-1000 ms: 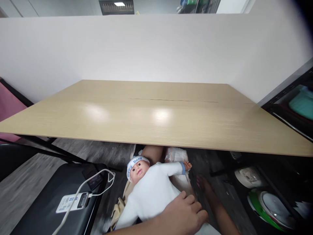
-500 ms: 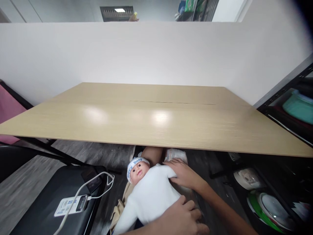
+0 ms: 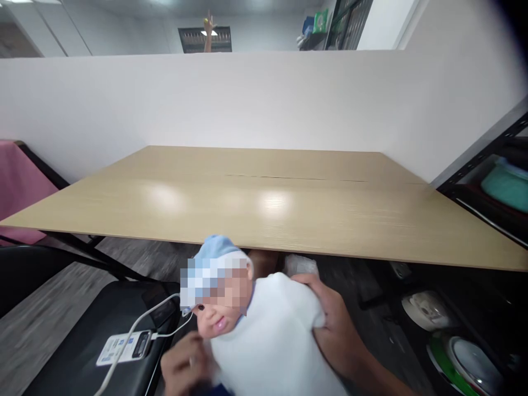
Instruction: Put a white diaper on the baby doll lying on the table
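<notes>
A baby doll [image 3: 272,335] in a white long-sleeved top and a blue and white cap [image 3: 217,246] leans in front of me below the table's front edge, its head tilted to the left. My right hand [image 3: 336,324] is closed around the doll's sleeve and shoulder on the right side, thumb in front. On the other side, my left hand [image 3: 185,360] is beside the doll's lower sleeve, fingers curled and somewhat blurred. What lies inside those fingers is hidden. Part of the doll's face is pixelated.
A wooden table [image 3: 256,203] stands ahead, against a white partition [image 3: 247,99]. On the left, a black stool [image 3: 86,352] carries a power bank [image 3: 124,346] with a white cable. Shelves at right hold a teal container [image 3: 507,187] and dishes. Beyond the partition, another person's hand [image 3: 209,25] is raised.
The doll is raised and nearer to me, its head higher. My left hand has moved from across its front to its left side. My right hand now grips its shoulder.
</notes>
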`<state>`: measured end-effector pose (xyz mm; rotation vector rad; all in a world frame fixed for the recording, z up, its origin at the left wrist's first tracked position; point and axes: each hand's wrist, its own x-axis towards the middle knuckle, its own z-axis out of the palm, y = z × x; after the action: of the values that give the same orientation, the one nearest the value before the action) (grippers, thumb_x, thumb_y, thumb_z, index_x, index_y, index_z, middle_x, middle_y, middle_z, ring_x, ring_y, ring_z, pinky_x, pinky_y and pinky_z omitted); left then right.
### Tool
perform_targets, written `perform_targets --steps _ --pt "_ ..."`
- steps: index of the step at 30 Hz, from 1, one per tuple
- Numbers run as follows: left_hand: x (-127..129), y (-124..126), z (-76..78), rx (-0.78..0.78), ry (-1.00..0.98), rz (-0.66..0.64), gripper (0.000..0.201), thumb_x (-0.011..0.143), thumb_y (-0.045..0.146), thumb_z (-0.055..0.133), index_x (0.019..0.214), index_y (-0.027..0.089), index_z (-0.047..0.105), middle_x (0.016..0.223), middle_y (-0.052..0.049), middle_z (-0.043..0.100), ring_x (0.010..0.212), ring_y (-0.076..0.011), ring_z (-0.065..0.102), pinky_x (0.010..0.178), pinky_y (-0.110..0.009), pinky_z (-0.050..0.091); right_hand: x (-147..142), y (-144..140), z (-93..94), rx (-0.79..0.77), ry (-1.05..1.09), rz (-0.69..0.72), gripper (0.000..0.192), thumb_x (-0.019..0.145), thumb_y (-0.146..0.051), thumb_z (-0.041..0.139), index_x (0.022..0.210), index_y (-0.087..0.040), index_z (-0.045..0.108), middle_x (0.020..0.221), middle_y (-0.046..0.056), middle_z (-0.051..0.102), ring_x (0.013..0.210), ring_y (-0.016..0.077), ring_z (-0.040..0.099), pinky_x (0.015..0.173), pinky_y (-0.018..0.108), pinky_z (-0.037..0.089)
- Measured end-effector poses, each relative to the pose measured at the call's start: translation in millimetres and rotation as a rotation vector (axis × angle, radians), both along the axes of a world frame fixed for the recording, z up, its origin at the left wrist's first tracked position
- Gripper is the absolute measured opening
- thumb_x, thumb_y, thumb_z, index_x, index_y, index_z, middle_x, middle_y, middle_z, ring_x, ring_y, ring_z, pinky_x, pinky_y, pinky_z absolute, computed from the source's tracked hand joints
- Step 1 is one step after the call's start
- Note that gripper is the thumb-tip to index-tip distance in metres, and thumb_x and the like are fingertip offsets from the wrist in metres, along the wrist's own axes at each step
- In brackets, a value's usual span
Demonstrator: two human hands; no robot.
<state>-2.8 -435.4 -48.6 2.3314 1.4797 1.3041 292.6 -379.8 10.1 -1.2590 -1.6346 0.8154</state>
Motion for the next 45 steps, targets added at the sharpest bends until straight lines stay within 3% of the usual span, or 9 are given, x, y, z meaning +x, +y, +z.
perform_targets --steps 4,8,12,16,23,30,34,38,45 --pt "-12 41 1.0 0.059 -0.067 0.005 0.066 0.092 0.04 0.074 0.146 0.028 0.039 0.14 -0.018 0.055 0.125 -0.0378 0.067 0.091 -0.054 0.065 13 -2 26.5 0.0 0.176 -0.18 0.044 0.07 -0.018 0.059 0.113 -0.025 0.07 0.104 0.001 0.078 0.085 0.0212 0.07 0.074 0.028 0.055" --pt "3 100 30.5 -0.198 0.028 -0.106 0.059 0.097 0.037 0.07 0.146 0.024 0.041 0.133 -0.013 0.068 0.113 -0.0304 0.076 0.091 -0.041 0.063 33 21 43.4 0.042 0.138 -0.257 0.037 0.079 -0.025 0.061 0.116 -0.023 0.068 0.106 0.002 0.078 0.087 0.0207 0.069 0.074 0.027 0.053" --pt "22 153 71.6 -0.379 0.079 -0.239 0.054 0.102 0.048 0.064 0.146 0.023 0.044 0.133 -0.01 0.073 0.114 -0.0306 0.075 0.094 -0.038 0.058 76 50 54.0 0.092 -0.36 -0.32 0.035 0.084 -0.028 0.062 0.118 -0.026 0.068 0.102 0.003 0.079 0.088 0.0246 0.071 0.072 0.03 0.046" --pt "38 199 88.7 -0.412 0.138 -0.358 0.06 0.098 0.063 0.067 0.14 0.026 0.048 0.129 -0.009 0.074 0.109 -0.0316 0.074 0.09 -0.038 0.054 119 71 54.4 -0.014 -0.732 -0.286 0.026 0.093 -0.042 0.066 0.116 -0.03 0.069 0.104 0.004 0.081 0.089 0.0296 0.074 0.066 0.031 0.04" --pt "53 254 74.5 -0.526 0.215 -0.442 0.074 0.085 0.066 0.079 0.14 0.026 0.05 0.126 -0.011 0.075 0.109 -0.0355 0.074 0.089 -0.041 0.054 156 92 3.7 -0.027 -0.771 -0.214 0.024 0.1 -0.049 0.06 0.111 -0.029 0.068 0.111 0.005 0.079 0.101 0.0309 0.075 0.072 0.034 0.048" --pt "34 279 72.4 -0.53 0.293 -0.43 0.065 0.086 0.047 0.08 0.142 0.031 0.051 0.134 -0.007 0.072 0.112 -0.0318 0.072 0.088 -0.038 0.053 174 114 -42.0 0.058 -0.657 -0.296 0.032 0.101 -0.057 0.06 0.119 -0.031 0.069 0.118 0.006 0.079 0.102 0.0316 0.075 0.08 0.039 0.055" --pt "19 304 66.7 -0.47 0.363 -0.304 0.051 0.091 0.059 0.075 0.129 0.029 0.059 0.123 -0.007 0.074 0.108 -0.0322 0.072 0.085 -0.038 0.051 177 143 -51.3 0.013 -0.604 -0.296 0.037 0.099 -0.065 0.062 0.117 -0.033 0.07 0.115 0.004 0.08 0.102 0.0316 0.075 0.079 0.039 0.056" --pt "11 344 54.6 -0.416 0.365 -0.187 0.054 0.091 0.075 0.069 0.115 0.027 0.064 0.11 -0.008 0.073 0.104 -0.0326 0.07 0.084 -0.039 0.051 176 186 -53.7 0.01 -0.593 -0.286 0.039 0.098 -0.067 0.063 0.11 -0.031 0.07 0.106 0.004 0.081 0.093 0.0306 0.075 0.075 0.038 0.055" --pt "12 424 42.9 -0.337 0.363 -0.183 0.06 0.09 0.08 0.066 0.115 0.025 0.064 0.11 -0.008 0.074 0.104 -0.0322 0.069 0.086 -0.041 0.05 178 269 -51.3 0.146 -0.652 -0.223 0.028 0.096 -0.055 0.064 0.105 -0.028 0.068 0.096 0.005 0.08 0.083 0.0286 0.074 0.07 0.037 0.052"
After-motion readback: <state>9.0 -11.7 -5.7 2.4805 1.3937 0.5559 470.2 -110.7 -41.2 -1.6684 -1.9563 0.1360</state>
